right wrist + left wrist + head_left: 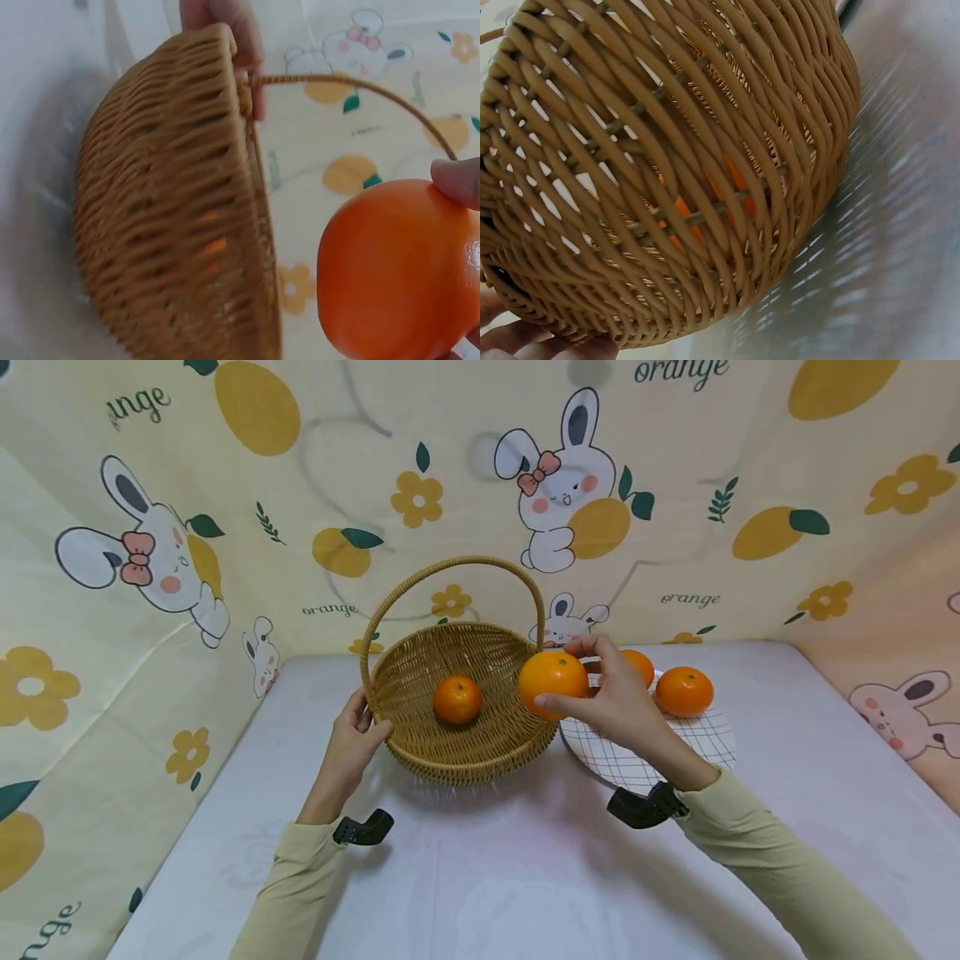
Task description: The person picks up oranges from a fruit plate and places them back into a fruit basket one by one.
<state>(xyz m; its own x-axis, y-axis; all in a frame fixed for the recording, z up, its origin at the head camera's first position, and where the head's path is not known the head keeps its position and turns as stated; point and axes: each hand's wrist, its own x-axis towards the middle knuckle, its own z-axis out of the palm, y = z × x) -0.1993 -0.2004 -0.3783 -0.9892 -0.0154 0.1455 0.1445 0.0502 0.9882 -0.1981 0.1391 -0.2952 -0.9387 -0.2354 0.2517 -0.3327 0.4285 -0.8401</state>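
Because so light and open-woven, likely steadied against sliding: basket gripped at the nine o'clock point of its rim by the left hand, fingers curled round the wicker edge. Rests flat near the middle of the table, a pale, smooth, slightly glossy sheet. Round and shallow, of tan cane in slanted strands with gaps between, the weave plain from the left wrist; crossed from nine to three o'clock by a thin arched handle.

Inside, just past centre, a small orange, round, shiny, settled in the dip of the bowl.

At three o'clock, just over the rim, the held orange: bigger, smooth-skinned, slightly flattened, pinched from its sides by the right hand, thumb below and fingertips on top, which keeps the underside free. Fills the right wrist view, clear of the basket wall.

Further right, partly behind that hand, a round white plate with a thin grid pattern, touching the basket's side. At its far edge, two more oranges, close together.
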